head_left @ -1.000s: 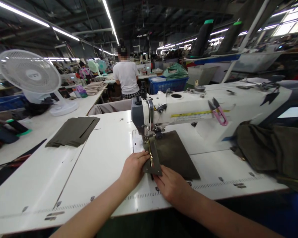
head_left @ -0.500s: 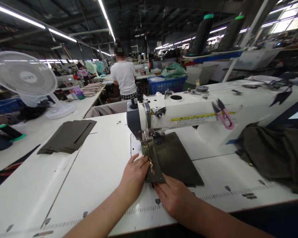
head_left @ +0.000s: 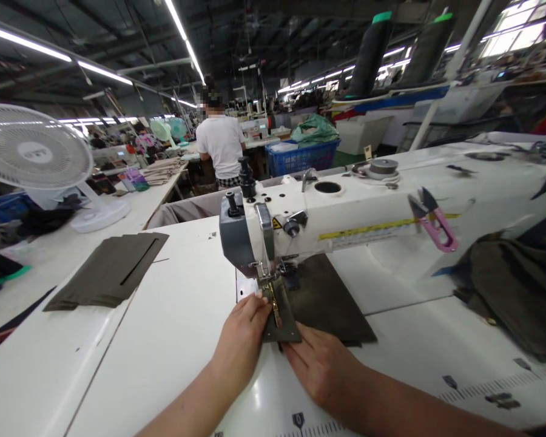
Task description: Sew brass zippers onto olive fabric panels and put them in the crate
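Note:
A dark olive fabric piece (head_left: 285,325) with a gold-toothed zipper (head_left: 275,303) set in it lies under the presser foot of a white sewing machine (head_left: 373,209). My left hand (head_left: 243,331) is closed at the piece's left edge, fingertips pressed on it just in front of the foot. Holding the near right corner is my right hand (head_left: 321,364), its thumb and some fingers hidden under the fabric. Beneath the machine arm, a larger olive panel (head_left: 332,303) lies flat to the right of the zipper piece.
A stack of olive panels (head_left: 113,267) lies on the white table at left, with a white fan (head_left: 36,152) behind it. Pink thread snips (head_left: 437,224) rest against the machine arm. Dark olive fabric (head_left: 519,291) is heaped at right. A person in a white shirt (head_left: 221,142) stands ahead.
My view has moved closer and tilted slightly. The zipper piece sits a little further under the foot, and my left fingers are nearer to the foot. Both hands keep their hold.

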`<action>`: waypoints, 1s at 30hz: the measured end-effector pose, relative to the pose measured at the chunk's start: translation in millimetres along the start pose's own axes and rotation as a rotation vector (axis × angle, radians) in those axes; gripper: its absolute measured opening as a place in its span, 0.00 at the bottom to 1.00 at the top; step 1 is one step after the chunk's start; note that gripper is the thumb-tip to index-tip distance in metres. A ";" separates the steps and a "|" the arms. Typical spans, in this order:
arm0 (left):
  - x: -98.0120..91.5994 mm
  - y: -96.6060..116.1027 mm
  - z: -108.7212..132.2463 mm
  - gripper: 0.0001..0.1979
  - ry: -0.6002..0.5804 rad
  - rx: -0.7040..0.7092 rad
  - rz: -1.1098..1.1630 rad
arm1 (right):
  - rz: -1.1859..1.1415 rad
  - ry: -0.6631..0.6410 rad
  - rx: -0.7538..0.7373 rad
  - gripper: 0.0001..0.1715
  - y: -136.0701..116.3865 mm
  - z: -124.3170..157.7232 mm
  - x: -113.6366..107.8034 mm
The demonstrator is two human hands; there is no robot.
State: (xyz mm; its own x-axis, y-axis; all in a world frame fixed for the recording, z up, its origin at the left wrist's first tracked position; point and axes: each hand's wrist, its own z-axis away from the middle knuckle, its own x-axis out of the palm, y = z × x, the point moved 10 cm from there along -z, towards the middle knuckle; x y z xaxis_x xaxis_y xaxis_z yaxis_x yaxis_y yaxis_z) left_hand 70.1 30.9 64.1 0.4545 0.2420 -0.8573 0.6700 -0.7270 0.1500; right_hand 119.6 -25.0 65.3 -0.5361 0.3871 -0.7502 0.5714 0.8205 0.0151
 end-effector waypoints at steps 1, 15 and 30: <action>0.8 -1.7 -1.8 0.11 0.000 -0.007 0.017 | 0.000 0.001 0.004 0.16 2.1 -0.8 0.9; 14.2 -23.7 -12.0 0.10 -0.090 -0.121 0.066 | -0.121 -0.020 0.111 0.14 27.3 -6.8 6.8; -16.3 -22.4 22.8 0.09 -0.003 -0.409 0.072 | -0.059 -0.191 0.441 0.10 91.8 -19.5 39.4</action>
State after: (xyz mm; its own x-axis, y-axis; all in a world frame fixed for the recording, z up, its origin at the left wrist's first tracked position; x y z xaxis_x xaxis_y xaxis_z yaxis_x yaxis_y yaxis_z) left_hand 34.3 28.7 63.4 0.5072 0.1981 -0.8388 0.8149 -0.4269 0.3920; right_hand 138.9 73.8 50.1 -0.4758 0.2274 -0.8497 0.7746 0.5660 -0.2823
